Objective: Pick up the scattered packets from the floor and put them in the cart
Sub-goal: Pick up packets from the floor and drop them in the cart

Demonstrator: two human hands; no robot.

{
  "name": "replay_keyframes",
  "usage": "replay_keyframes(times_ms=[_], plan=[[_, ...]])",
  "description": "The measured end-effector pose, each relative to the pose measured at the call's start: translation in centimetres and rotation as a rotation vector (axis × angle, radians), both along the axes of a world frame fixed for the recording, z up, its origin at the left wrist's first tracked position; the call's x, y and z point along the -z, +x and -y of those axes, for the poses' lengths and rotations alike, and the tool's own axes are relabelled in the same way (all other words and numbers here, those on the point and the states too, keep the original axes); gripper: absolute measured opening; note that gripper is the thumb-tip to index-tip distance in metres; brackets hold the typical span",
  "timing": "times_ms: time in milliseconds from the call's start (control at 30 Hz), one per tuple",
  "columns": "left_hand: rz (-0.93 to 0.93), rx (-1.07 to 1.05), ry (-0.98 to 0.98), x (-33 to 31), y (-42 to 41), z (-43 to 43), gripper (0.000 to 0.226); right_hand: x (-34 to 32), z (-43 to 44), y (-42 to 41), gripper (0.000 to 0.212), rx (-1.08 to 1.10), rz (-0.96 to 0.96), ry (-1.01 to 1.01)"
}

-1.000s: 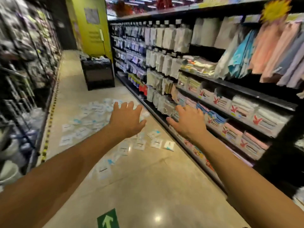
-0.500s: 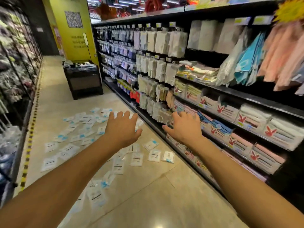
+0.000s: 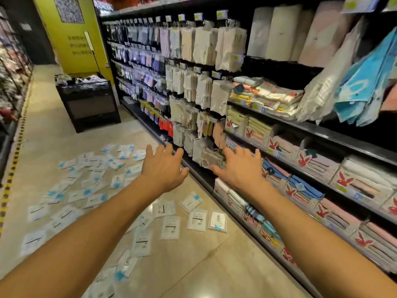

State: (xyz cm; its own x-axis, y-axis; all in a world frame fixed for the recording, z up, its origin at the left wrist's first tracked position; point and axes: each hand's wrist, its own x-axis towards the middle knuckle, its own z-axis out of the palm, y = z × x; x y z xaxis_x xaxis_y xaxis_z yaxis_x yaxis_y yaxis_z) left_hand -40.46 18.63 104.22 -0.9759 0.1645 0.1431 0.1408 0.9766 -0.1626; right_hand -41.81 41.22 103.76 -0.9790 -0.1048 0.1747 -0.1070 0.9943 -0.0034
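Several white packets with blue marks [image 3: 90, 186] lie scattered over the beige floor of a shop aisle, from the middle left down to the bottom centre. One packet [image 3: 218, 220] lies close to the shelf base. My left hand [image 3: 164, 168] is stretched forward above the packets, palm down, fingers spread, holding nothing. My right hand [image 3: 238, 168] reaches forward beside the lower shelf, fingers apart and empty. Both hands are well above the floor. No cart is in view.
A long black shelf unit [image 3: 300, 125] with hanging socks and folded towels runs along the right. A black display bin [image 3: 90, 104] stands at the aisle's far end before a yellow wall [image 3: 64, 39]. Racks line the left, behind a yellow-black floor strip [image 3: 12, 168].
The view has moved forward and turned left along the aisle, so the packets lie nearer and lower. Both hands stay outstretched and empty, fingers slightly more spread.
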Motion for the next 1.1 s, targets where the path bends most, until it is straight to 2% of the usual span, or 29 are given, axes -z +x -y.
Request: replay_keyframes(times_ms=[433, 767, 933, 1100], plan=[[-0.038, 0.129, -0.024, 4.6, -31.6, 2.0, 0.066, 5.4, 1.5, -27.9, 0.078, 0.129, 0.068, 0.001], [0.03, 0.213, -0.023, 11.6, -50.4, -3.4, 0.066, 11.3, -2.9, -45.2, 0.074, 0.192, 0.109, 0.014], [0.132, 0.105, 0.098, 20.5, -56.8, -4.6, 0.065, 20.0, -5.4, -53.9, 0.069, 0.146, 0.164, -0.006], [0.317, -0.038, 0.145, 36.2, -62.0, -4.7, 0.067, 35.0, -6.6, -60.1, 0.069, 0.124, 0.342, -0.005]])
